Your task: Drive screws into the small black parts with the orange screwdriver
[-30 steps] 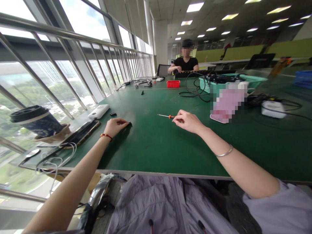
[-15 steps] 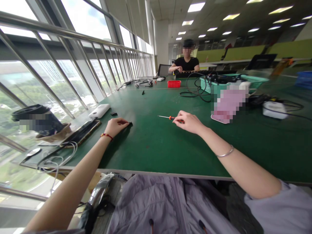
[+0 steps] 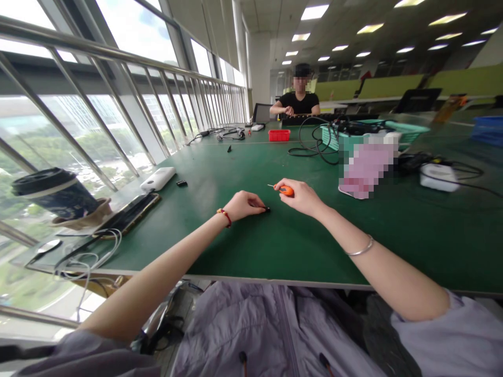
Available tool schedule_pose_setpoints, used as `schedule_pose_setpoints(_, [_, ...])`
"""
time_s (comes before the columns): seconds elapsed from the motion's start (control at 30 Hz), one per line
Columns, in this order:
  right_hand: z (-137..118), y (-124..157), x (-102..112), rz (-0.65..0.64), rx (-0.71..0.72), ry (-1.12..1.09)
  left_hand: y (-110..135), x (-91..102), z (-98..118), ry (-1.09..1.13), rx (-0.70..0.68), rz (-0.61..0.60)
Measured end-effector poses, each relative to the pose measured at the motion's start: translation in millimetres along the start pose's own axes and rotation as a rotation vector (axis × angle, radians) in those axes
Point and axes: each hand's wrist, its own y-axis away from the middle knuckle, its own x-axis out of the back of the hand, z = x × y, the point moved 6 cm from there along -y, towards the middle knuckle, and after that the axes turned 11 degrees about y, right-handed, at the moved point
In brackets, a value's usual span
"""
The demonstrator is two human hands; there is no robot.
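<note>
My left hand (image 3: 244, 205) is closed, its fingertips pinching a small black piece (image 3: 268, 209) low over the green table (image 3: 220, 251). What kind of piece it is I cannot make out, since the fingers cover most of it. My right hand (image 3: 302, 197) wraps round a screwdriver (image 3: 286, 190) with an orange handle. Its thin metal shaft points left, above and behind the black piece and apart from it. Another small black part (image 3: 182, 183) lies on the table to the left.
On the left are a lidded cup (image 3: 58, 196), a phone (image 3: 128, 217), a white case (image 3: 157, 179) and white cables. A red box (image 3: 279, 135), a green basket (image 3: 330, 139) with cables and a pink, blurred-out object (image 3: 367, 167) stand farther back. A person (image 3: 301, 102) sits across the table.
My left hand has moved right with the black piece, close to the right hand. The screwdriver has turned in my right hand, its orange handle now showing more and its shaft less.
</note>
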Motion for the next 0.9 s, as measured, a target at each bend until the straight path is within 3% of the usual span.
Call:
schedule_pose_setpoints(0.1, [6.6, -1.1, -2.9, -0.068, 0.010, -0.004, -19.1, -31.8, 13.7, 0.045, -0.083, -0.043])
schedule_pose_setpoints(0.2, [12.8, -1.4, -4.2, -0.121, 0.030, -0.006, -24.7, -42.3, 13.5, 0.101, -0.111, -0.016])
schedule_pose_setpoints(0.43, [15.7, 1.0, -12.8, -0.249, 0.085, -0.031, -16.3, -38.1, 14.3, -0.010, -0.174, 0.087])
schedule_pose_setpoints(0.9, [14.7, -0.9, -16.1, -0.298, 0.150, 0.007, -14.8, -36.0, 19.1, -0.100, -0.221, 0.105])
